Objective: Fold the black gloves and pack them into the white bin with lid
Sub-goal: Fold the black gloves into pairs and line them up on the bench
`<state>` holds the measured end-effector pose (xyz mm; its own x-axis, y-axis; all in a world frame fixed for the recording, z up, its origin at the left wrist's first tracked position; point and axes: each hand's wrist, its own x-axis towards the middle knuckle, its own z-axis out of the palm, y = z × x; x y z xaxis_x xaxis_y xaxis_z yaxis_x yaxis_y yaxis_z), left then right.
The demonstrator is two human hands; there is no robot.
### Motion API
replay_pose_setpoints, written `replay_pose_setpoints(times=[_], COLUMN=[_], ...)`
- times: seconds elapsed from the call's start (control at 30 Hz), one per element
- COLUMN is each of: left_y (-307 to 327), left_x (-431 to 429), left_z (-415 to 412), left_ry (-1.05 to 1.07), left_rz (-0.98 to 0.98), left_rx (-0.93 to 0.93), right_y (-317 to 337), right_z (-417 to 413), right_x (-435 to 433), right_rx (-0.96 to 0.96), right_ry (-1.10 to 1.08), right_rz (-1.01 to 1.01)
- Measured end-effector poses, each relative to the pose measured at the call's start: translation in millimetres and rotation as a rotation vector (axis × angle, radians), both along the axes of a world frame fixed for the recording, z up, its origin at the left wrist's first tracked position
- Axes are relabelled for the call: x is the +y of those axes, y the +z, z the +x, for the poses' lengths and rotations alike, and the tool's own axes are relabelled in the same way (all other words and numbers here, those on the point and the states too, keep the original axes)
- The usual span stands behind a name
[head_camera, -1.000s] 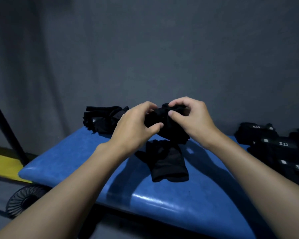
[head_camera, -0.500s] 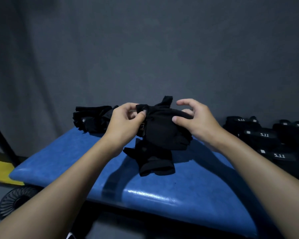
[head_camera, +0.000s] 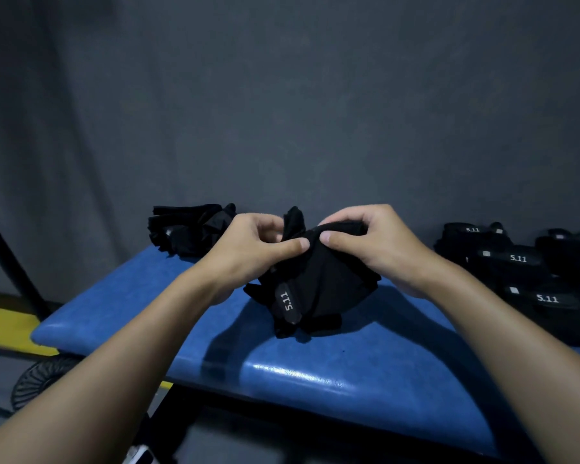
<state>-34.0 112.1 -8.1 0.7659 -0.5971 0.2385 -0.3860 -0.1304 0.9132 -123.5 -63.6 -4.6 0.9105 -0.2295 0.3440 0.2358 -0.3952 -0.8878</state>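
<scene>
Both hands hold a bunched pair of black gloves just above the blue padded bench. My left hand pinches the fabric at its top left, thumb pressed on the cloth. My right hand pinches the top right, thumb on the fabric beside the left thumb. A strap printed "5.11" hangs from the gloves' lower front. The gloves' bottom edge touches or nearly touches the bench. No white bin is in view.
A loose heap of black gloves lies at the bench's back left. Several folded black gloves with "5.11" tags are stacked at the right. A dark grey cloth backdrop hangs behind. A black pole and a round fan stand at the left below the bench.
The gloves have been turned and bunched tighter; both thumbs now meet at the top and the "5.11" strap has swung to the front. The view has shifted slightly.
</scene>
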Motion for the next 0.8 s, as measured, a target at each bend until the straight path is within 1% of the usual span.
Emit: replay_pose_setpoints(times=[0.07, 0.13, 0.27, 0.37, 0.5, 0.53, 0.67, 0.73, 0.8], left_y=[-1.4, -1.4, 0.4, -2.4, -4.6, -4.7, -5.0, -3.3, -1.8], left_x=[-0.6, 0.0, 1.5, 2.0, 4.3, 4.0, 0.8, -0.3, -0.6], left_z=[1.3, 2.9, 5.1, 5.1, 2.6, 1.6, -1.1, -0.7, 0.3], left_ry=[0.031, 0.07, 0.102, 0.106, 0.104, 0.092, 0.133, 0.159, 0.176], left_rz=[-0.039, -0.098, -0.203, -0.199, -0.041, -0.03, -0.07, -0.134, -0.208], left_rx=[-0.011, -0.012, 0.03, 0.059, -0.032, -0.039, -0.075, -0.033, 0.05], right_y=[-1.0, -4.5, -15.8, -20.1, -20.7, -20.9, -19.7, -18.7, -19.1], right_z=[1.7, 2.7, 3.2, 0.6, 1.6, 2.5, 5.4, 6.1, 5.4], right_x=[-1.6, -6.0, -11.4, -13.3, -12.0, -10.2, -1.5, 1.7, 3.6], right_rx=[0.001, 0.031, 0.088, 0.116, 0.096, 0.084, 0.022, 0.004, 0.014], right_ry=[-0.027, -0.028, 0.061, 0.051, -0.018, -0.032, -0.047, -0.036, 0.004], right_rz=[0.011, 0.071, 0.227, 0.303, 0.36, 0.362, 0.416, 0.486, 0.526])
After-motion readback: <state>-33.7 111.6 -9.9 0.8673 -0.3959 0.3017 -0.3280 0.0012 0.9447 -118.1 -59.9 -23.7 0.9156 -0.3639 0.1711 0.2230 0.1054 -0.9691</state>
